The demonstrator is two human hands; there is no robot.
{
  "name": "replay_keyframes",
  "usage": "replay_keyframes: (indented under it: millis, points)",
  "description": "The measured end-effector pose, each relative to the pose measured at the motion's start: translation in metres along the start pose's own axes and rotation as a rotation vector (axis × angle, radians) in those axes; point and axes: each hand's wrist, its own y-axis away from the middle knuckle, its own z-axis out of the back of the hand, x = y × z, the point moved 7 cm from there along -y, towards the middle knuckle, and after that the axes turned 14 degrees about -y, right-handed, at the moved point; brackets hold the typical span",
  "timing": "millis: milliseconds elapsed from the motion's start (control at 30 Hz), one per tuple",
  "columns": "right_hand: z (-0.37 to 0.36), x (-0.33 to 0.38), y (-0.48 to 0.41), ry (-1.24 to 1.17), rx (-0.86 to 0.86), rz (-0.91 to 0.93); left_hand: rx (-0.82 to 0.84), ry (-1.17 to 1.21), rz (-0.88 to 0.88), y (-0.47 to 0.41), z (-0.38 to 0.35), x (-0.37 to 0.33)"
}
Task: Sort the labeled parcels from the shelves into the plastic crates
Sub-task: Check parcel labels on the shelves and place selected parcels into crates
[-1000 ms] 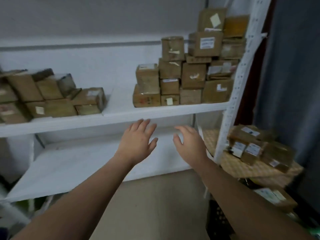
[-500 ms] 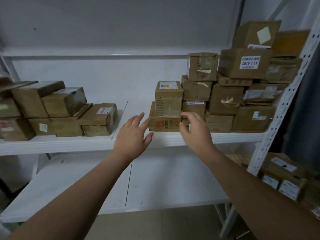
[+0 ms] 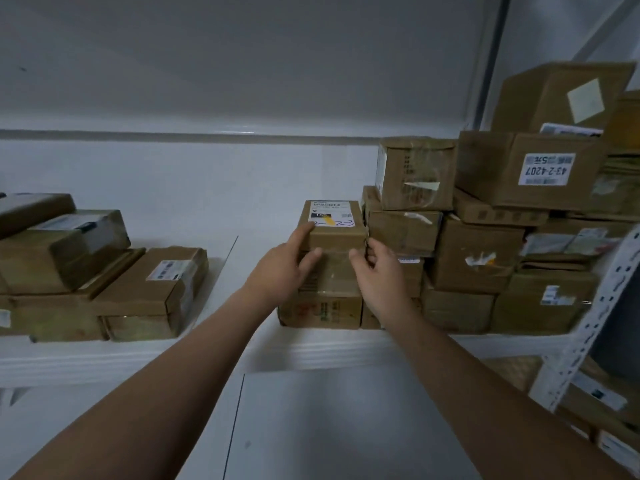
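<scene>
Change since half a second ago: both hands were short of the stack then, the left open in the air and the right at the front of the bottom box. Both are now on the box above it, and the view has closed in.
Item: labelled parcel, brown card, clear tape across its front.
Location: middle shelf, on top of a lower box. It is at the left end of the right-hand stack and hard against that stack's nearest boxes.
Left hand: grasping the parcel. Its fingers lie along the left side up to the top edge, and its thumb is on the front face.
Right hand: grasping the parcel. Its thumb is on the front face, and its fingers are curled at the right edge, in the seam with the neighbouring boxes.
Facing: the parcel is upright and squared to the shelf edge, front face toward the person. Its white label is on the top face, print reading toward the person.
Long axis: cannot tell. The front is about as wide as it is tall, and the depth is foreshortened.
Lift: whether the parcel has left the lower box cannot be seen.
Surroundings: a box marked 43-2-4207 sits high in the stack. A left pile lies well apart on the same shelf. A perforated upright post stands at right, and a lower shelf is beneath.
</scene>
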Motion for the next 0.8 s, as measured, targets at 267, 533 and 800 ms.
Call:
replay_keyframes:
  millis: [267, 533, 800]
  points:
    - [-0.027, 0.015, 0.023, -0.463, -0.179, 0.145, -0.317, 0.414, 0.027, 0.037, 0.002, 0.023]
    - [-0.072, 0.026, 0.024, -0.472, -0.219, 0.241, -0.447, 0.74, 0.124, 0.039, 0.028, 0.07]
    - [-0.109, 0.043, 0.018, -0.469, 0.007, 0.222, -0.422, 0.799, 0.0, 0.036, 0.039, 0.102]
